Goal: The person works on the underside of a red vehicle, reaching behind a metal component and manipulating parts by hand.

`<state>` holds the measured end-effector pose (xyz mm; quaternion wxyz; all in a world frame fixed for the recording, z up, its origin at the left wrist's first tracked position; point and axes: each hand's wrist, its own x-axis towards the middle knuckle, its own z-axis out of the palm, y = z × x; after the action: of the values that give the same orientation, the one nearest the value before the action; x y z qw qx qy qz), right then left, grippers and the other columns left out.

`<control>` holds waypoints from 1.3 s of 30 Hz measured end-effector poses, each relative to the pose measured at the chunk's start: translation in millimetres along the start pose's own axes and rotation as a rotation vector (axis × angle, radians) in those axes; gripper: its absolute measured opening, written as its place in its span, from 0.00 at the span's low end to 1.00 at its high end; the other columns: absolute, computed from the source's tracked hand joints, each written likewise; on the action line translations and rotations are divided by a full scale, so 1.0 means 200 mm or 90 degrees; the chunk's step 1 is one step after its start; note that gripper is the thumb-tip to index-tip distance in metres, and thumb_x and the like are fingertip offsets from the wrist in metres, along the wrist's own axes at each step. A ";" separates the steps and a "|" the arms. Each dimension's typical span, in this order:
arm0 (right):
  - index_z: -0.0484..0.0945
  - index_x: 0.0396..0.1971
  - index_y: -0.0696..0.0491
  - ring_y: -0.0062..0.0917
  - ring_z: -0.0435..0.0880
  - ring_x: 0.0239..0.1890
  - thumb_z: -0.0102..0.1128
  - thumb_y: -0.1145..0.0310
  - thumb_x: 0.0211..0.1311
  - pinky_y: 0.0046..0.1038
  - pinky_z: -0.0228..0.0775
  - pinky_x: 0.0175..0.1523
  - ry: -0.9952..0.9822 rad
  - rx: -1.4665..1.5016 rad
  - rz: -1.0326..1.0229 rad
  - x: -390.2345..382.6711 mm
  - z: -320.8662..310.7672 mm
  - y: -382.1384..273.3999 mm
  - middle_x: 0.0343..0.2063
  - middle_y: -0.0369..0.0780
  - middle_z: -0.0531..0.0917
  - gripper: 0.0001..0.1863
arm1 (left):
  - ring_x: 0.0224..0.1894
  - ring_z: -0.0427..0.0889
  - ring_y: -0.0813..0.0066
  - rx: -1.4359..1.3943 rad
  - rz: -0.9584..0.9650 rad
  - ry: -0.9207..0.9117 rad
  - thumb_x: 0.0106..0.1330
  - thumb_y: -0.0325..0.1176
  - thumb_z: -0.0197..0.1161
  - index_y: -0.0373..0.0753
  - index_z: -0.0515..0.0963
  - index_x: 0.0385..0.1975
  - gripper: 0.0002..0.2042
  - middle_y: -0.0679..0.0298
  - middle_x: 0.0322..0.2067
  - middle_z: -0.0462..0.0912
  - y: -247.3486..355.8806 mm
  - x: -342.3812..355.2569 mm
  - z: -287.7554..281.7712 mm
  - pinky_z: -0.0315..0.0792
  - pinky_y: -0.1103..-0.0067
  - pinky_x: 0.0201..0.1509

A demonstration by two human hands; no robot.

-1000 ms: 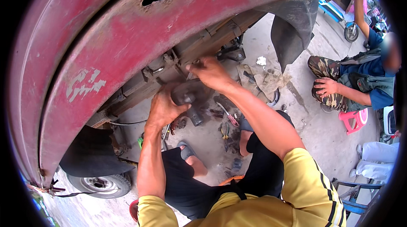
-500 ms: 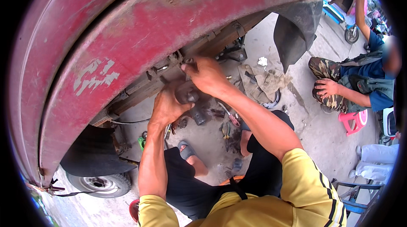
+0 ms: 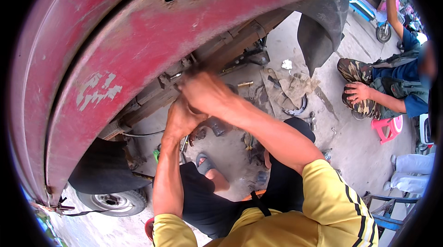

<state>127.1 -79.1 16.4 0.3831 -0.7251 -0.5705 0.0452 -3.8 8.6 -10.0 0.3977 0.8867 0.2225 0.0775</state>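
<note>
Both my hands are together under the sill of a red vehicle body (image 3: 152, 39), beside a rusty brown frame rail (image 3: 230, 46). My right hand (image 3: 207, 91) is closed, its knuckles over the left; motion blurs its fingertips close to the rail. What it holds, if anything, I cannot make out. My left hand (image 3: 180, 119) sits just below with its fingers curled and partly hidden behind the right one. Whatever lies inside that grip is hidden too. On the ground beneath them is a dark cylindrical part (image 3: 217, 127), near my sandalled foot (image 3: 203, 163).
A beige rag (image 3: 295, 88), a brass-coloured rod (image 3: 245, 84) and pliers (image 3: 248, 141) lie on the concrete. A black mud flap (image 3: 318, 35) hangs at right. A seated person (image 3: 383, 90) and a pink stool (image 3: 387, 128) are farther right. A wheel (image 3: 113, 202) stands at lower left.
My right hand has moved left and slightly down, now overlapping my left hand. The head view has shifted slightly, and the brass-coloured rod shows more fully.
</note>
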 end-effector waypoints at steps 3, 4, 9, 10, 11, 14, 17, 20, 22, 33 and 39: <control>0.79 0.36 0.64 0.49 0.86 0.36 0.60 0.65 0.65 0.46 0.76 0.41 0.041 0.073 0.125 -0.03 -0.14 0.02 0.30 0.56 0.85 0.14 | 0.51 0.83 0.63 0.029 0.030 0.064 0.43 0.29 0.80 0.28 0.75 0.55 0.35 0.51 0.46 0.85 0.00 -0.01 0.02 0.74 0.70 0.59; 0.79 0.37 0.63 0.51 0.85 0.38 0.61 0.65 0.64 0.46 0.76 0.43 0.070 0.101 0.150 -0.05 -0.17 0.06 0.31 0.57 0.84 0.14 | 0.52 0.83 0.63 0.041 0.037 0.068 0.42 0.29 0.80 0.28 0.75 0.56 0.36 0.51 0.47 0.85 0.02 -0.01 0.02 0.74 0.70 0.60; 0.81 0.37 0.61 0.43 0.85 0.32 0.63 0.62 0.64 0.41 0.75 0.40 0.104 0.215 0.187 -0.09 -0.20 0.17 0.30 0.52 0.85 0.15 | 0.55 0.82 0.59 0.104 0.044 0.072 0.41 0.28 0.80 0.28 0.74 0.58 0.38 0.48 0.50 0.83 0.08 -0.01 0.03 0.72 0.69 0.63; 0.81 0.36 0.61 0.37 0.86 0.26 0.63 0.61 0.64 0.38 0.75 0.36 0.101 0.228 0.171 -0.10 -0.20 0.17 0.27 0.50 0.86 0.15 | 0.57 0.80 0.56 0.087 0.040 0.072 0.42 0.30 0.79 0.32 0.74 0.59 0.38 0.48 0.52 0.82 0.07 -0.01 0.03 0.71 0.67 0.64; 0.81 0.35 0.61 0.34 0.86 0.25 0.63 0.62 0.65 0.36 0.75 0.34 0.118 0.203 0.156 -0.10 -0.20 0.16 0.26 0.48 0.85 0.15 | 0.59 0.78 0.54 0.070 0.036 0.073 0.42 0.32 0.79 0.35 0.75 0.59 0.38 0.48 0.53 0.80 0.06 -0.01 0.04 0.71 0.66 0.65; 0.81 0.34 0.60 0.25 0.84 0.22 0.63 0.63 0.66 0.31 0.73 0.28 0.118 0.212 0.183 -0.09 -0.18 0.17 0.22 0.43 0.84 0.13 | 0.60 0.77 0.52 0.055 0.019 0.068 0.43 0.35 0.78 0.38 0.76 0.59 0.37 0.48 0.55 0.79 0.03 -0.02 0.03 0.70 0.65 0.65; 0.79 0.35 0.61 0.19 0.80 0.21 0.63 0.67 0.67 0.23 0.68 0.23 -0.027 0.350 0.306 -0.05 -0.18 0.33 0.22 0.38 0.82 0.10 | 0.56 0.80 0.56 0.055 0.023 0.073 0.42 0.31 0.80 0.32 0.76 0.57 0.36 0.49 0.52 0.81 0.04 -0.01 0.03 0.72 0.68 0.63; 0.79 0.30 0.61 0.27 0.79 0.19 0.63 0.66 0.65 0.32 0.72 0.29 0.000 0.527 0.398 -0.08 -0.18 0.40 0.22 0.41 0.82 0.12 | 0.53 0.82 0.59 0.065 0.022 0.075 0.42 0.29 0.80 0.29 0.76 0.56 0.36 0.49 0.50 0.83 0.05 -0.01 0.03 0.73 0.70 0.61; 0.80 0.31 0.62 0.24 0.78 0.22 0.63 0.67 0.64 0.30 0.70 0.29 -0.011 0.534 0.408 -0.09 -0.19 0.45 0.23 0.38 0.81 0.11 | 0.53 0.83 0.60 0.074 0.028 0.068 0.42 0.30 0.80 0.29 0.77 0.55 0.35 0.49 0.49 0.83 0.07 -0.01 0.02 0.73 0.71 0.61; 0.84 0.43 0.65 0.33 0.83 0.44 0.67 0.64 0.63 0.31 0.72 0.52 -0.134 0.337 0.397 -0.09 -0.08 0.61 0.39 0.50 0.87 0.18 | 0.46 0.85 0.61 0.099 0.038 0.057 0.42 0.30 0.78 0.27 0.78 0.51 0.31 0.50 0.42 0.85 0.09 0.01 0.01 0.75 0.70 0.55; 0.85 0.42 0.64 0.28 0.80 0.37 0.67 0.63 0.63 0.31 0.72 0.48 -0.191 0.336 0.395 -0.09 -0.07 0.64 0.32 0.46 0.87 0.17 | 0.44 0.85 0.65 0.053 0.017 0.023 0.41 0.31 0.79 0.25 0.77 0.50 0.33 0.51 0.40 0.86 0.13 0.01 -0.02 0.76 0.72 0.53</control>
<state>229.3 -108.3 -58.3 0.4368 -0.7246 -0.3439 0.4073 5.2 -4.0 11.8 0.3553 0.9039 0.2208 0.0898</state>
